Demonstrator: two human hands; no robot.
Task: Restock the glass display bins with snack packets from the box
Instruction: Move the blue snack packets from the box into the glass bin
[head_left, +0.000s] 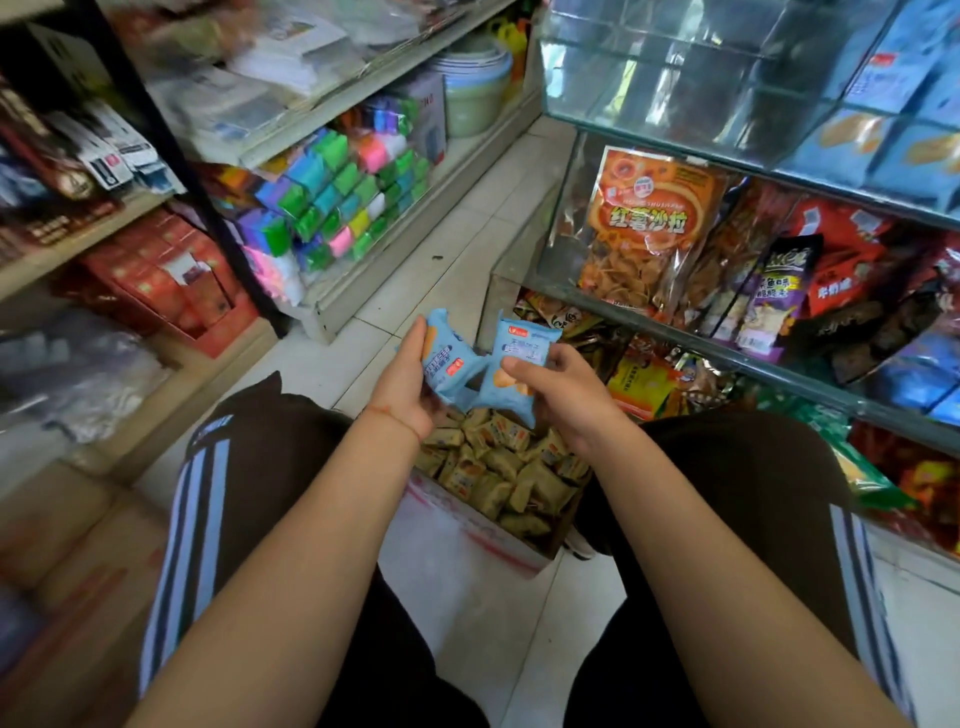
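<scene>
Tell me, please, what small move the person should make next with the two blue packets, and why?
Probably lift both packets up to the right, into the glass bin that holds matching blue ones. The left hand grips one blue packet, the right hand another, both above the box, which shows only tan packets.

Left shelf goods (62, 171) are blurring beyond reading; the box (467, 535) is lying partly hidden behind both forearms; packet print is too small.

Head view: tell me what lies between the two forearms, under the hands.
In the head view, the open box sits on the floor between the knees, part full of tan snack packets. Left hand and right hand each hold a blue packet above it.
</scene>
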